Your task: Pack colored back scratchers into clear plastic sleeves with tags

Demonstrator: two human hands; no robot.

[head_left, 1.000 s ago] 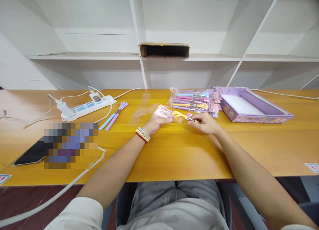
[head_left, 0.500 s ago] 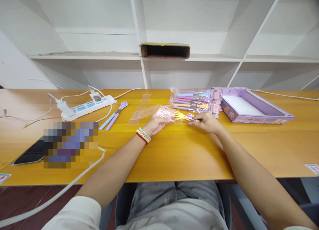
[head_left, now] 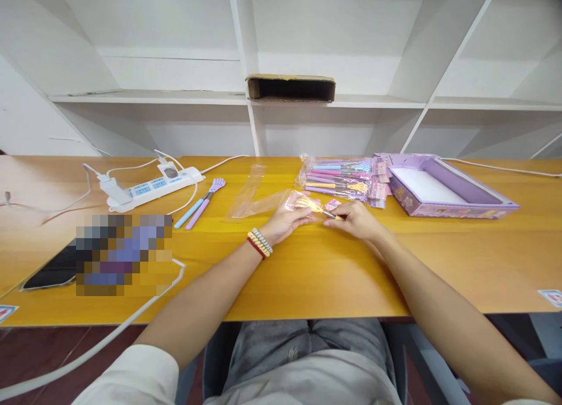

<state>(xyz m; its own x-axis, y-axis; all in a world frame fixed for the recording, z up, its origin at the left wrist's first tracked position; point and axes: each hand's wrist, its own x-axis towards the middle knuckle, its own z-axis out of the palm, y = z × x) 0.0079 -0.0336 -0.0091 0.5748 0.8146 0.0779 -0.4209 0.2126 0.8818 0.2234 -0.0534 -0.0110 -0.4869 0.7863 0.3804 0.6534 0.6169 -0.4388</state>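
Observation:
My left hand [head_left: 285, 222] is closed on a clear plastic bag [head_left: 273, 202]. My right hand [head_left: 355, 219] grips the handle of a yellow back scratcher [head_left: 311, 204] with a hand-shaped head. The scratcher's head points left and lies within the bag's mouth, close to my left fingers. Behind my hands is a pile of bagged back scratchers [head_left: 338, 174] in several colours. A small pink card [head_left: 332, 204] shows just behind the scratcher's shaft. Two loose back scratchers, a purple one [head_left: 199, 210] and a blue-handled one [head_left: 187, 210], lie to the left.
A purple tray-like box [head_left: 461, 209] stands at the right rear. At the left are a white power strip [head_left: 153, 188] with plugs and cables, a dark phone-like device [head_left: 52, 268] and a pixelated area. Another flat clear bag [head_left: 246, 188] lies behind my left hand. White shelves hold a cardboard box [head_left: 291, 90].
The back scratcher has moved left, its head now deeper in the bag. My right hand has come left with it, and my left hand has shifted slightly right.

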